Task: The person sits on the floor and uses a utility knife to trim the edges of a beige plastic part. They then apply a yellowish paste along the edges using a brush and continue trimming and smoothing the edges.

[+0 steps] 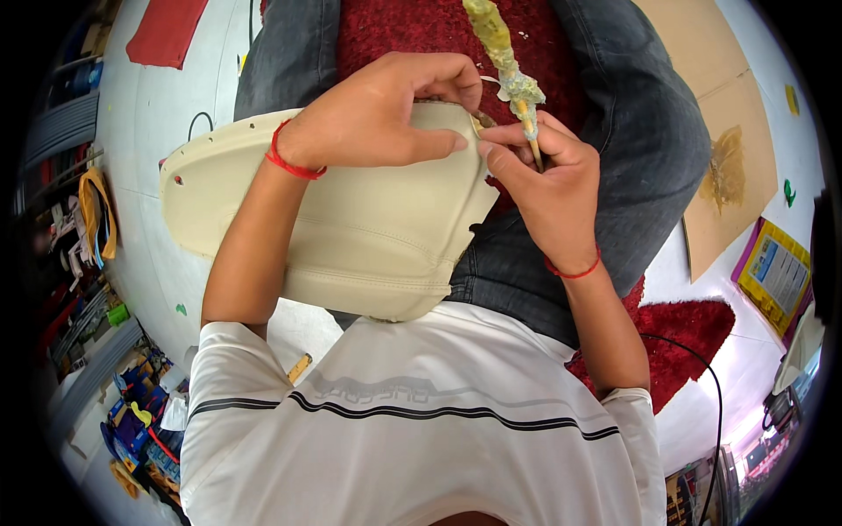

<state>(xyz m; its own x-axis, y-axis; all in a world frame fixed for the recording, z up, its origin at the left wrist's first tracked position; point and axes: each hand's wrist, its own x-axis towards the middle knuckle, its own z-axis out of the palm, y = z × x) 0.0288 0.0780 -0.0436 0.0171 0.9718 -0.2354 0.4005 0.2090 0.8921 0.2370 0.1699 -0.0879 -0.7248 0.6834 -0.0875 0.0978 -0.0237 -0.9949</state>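
Observation:
A cream stitched panel [360, 228] with perforations and an uneven edge lies across my lap. My left hand [377, 118] grips its upper right part, fingers curled over the top edge and thumb on the surface. My right hand [553, 193] is closed round the lower part of a thin stick [497, 48] caked with lumpy yellowish material, which points upward; its thumb and forefinger are also at the panel's right edge, close to my left thumb. What lies between those fingertips is too small to make out.
I sit with bent legs on a red shaggy mat [386, 31]. Stained cardboard [667, 39] and a yellow pack [772, 276] lie at the right. A red piece [165, 31] is at the upper left, cluttered racks [61, 175] at the left. A black cable runs at the lower right.

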